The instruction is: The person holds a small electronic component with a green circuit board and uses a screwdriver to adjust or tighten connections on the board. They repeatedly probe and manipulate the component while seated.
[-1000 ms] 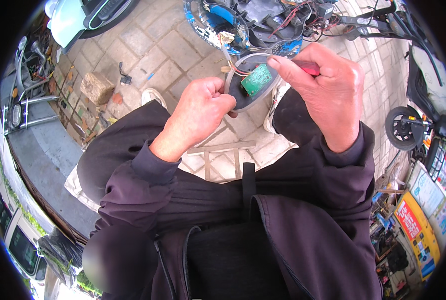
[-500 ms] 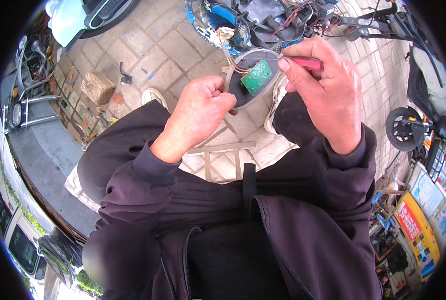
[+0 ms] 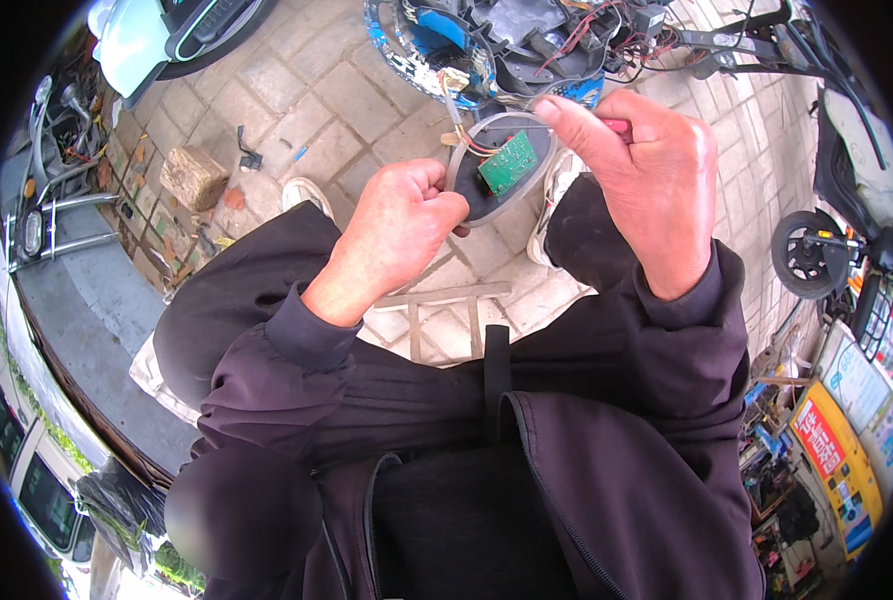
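My left hand (image 3: pixel 398 228) grips the lower edge of a grey oval housing (image 3: pixel 478 195) that carries a small green circuit board (image 3: pixel 507 163) with thin wires running off its top. My right hand (image 3: pixel 644 185) is closed around a red-handled tool (image 3: pixel 616 126), with the fingers pinched just above the board. The tool's tip is hidden behind my fingers. Both hands are raised above my knees, and both forearms wear dark sleeves.
A stripped scooter with a blue rim (image 3: pixel 421 45) and loose wiring (image 3: pixel 566 40) lies ahead on grey paving. A brick (image 3: pixel 194 177) sits at left, a white shoe (image 3: pixel 304 192) below it. A small wheel (image 3: pixel 811 252) stands at right. Beneath my legs is a wooden stool (image 3: pixel 446 315).
My right hand has risen a little and shifted over the board with the red tool. The housing in my left hand has tilted slightly upward.
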Demonstrator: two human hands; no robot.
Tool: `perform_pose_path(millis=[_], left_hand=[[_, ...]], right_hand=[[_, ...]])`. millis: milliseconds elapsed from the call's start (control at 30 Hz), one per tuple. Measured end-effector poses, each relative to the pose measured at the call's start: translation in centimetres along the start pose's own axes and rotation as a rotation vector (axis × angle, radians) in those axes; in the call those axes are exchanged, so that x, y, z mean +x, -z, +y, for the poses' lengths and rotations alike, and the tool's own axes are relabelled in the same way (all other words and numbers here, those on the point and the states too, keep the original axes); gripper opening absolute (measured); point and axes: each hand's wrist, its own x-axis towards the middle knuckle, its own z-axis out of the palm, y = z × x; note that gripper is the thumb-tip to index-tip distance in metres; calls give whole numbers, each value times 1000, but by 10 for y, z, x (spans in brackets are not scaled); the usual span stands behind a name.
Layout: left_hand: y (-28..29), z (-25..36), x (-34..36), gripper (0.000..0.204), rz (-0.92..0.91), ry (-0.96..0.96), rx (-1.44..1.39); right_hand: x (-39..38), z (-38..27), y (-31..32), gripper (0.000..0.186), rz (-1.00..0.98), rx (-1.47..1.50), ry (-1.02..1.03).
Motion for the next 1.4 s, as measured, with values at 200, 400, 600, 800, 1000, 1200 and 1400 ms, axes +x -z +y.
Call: perform_pose_path(millis=[200,400,600,800,1000,1200,1400], left_hand=[[4,1,2,9,24,-9,32],[5,5,-1,10,42,-28,6],[9,9,-2,15,85,-27,1],[5,5,-1,10,83,-97,11],[6,4,-1,10,77,-68,12],[5,5,0,9,89,-106,23],[7,3,0,8,51,-70,-21]], right_hand=[[3,1,-9,36,55,203,89],[-2,2,-5,23,-8,141,68],[1,3,-1,17,-47,-48,135],[2,5,-5,18,37,262,201],[-2,2,1,19,17,-14,134],[1,-1,-8,24,121,331,150],[-2,0,0,24,-4,33,113]])
